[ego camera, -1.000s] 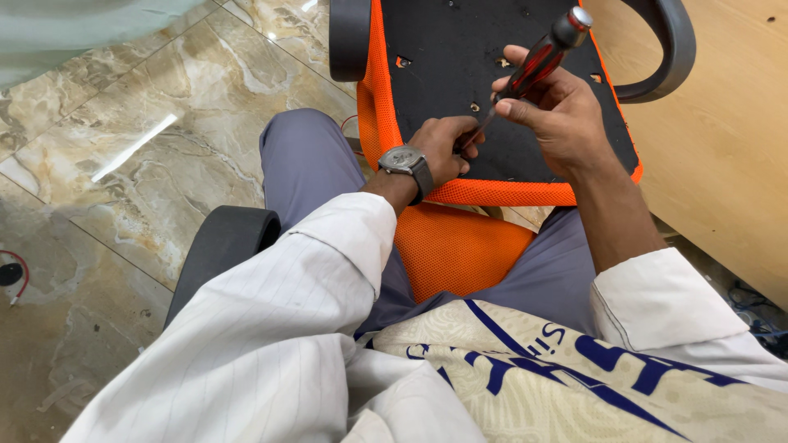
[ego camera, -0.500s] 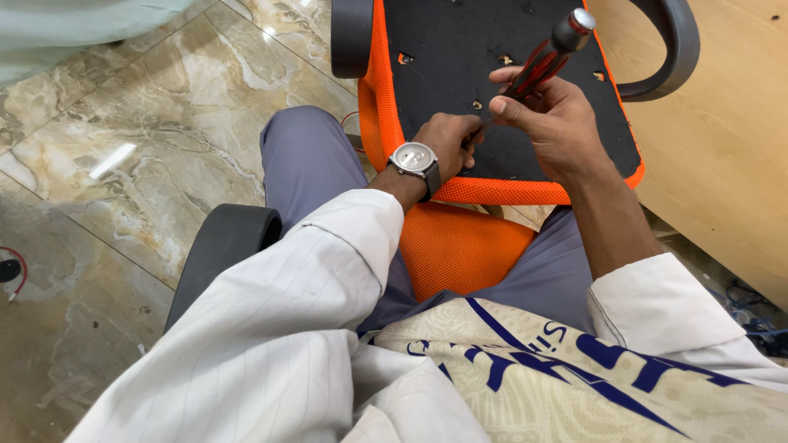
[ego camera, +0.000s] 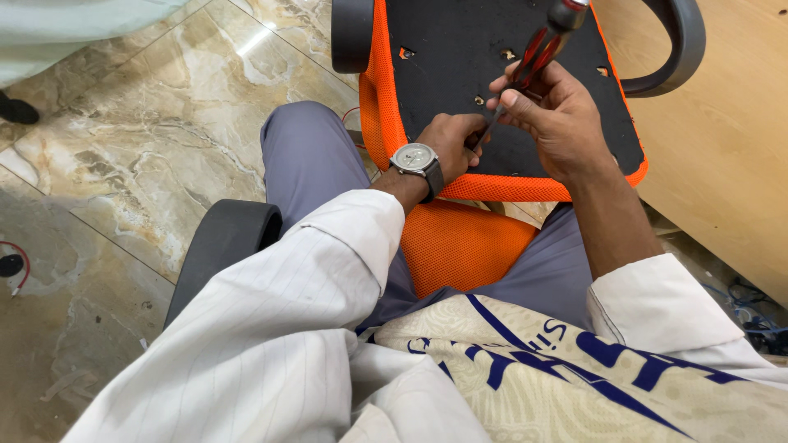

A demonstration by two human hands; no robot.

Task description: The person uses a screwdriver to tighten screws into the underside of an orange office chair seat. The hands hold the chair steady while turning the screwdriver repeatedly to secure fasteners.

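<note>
**Screwdriver at chair seat underside**

Head view: right hand [ego camera: 558,119] grasps a screwdriver [ego camera: 538,53], red translucent handle with dark cap, thin shaft angled down-left. Tip meets the black seat panel [ego camera: 460,41] near its lower edge, where the left hand [ego camera: 451,143] is curled around it. Orange mesh rim [ego camera: 377,98] surrounds the panel.
</note>
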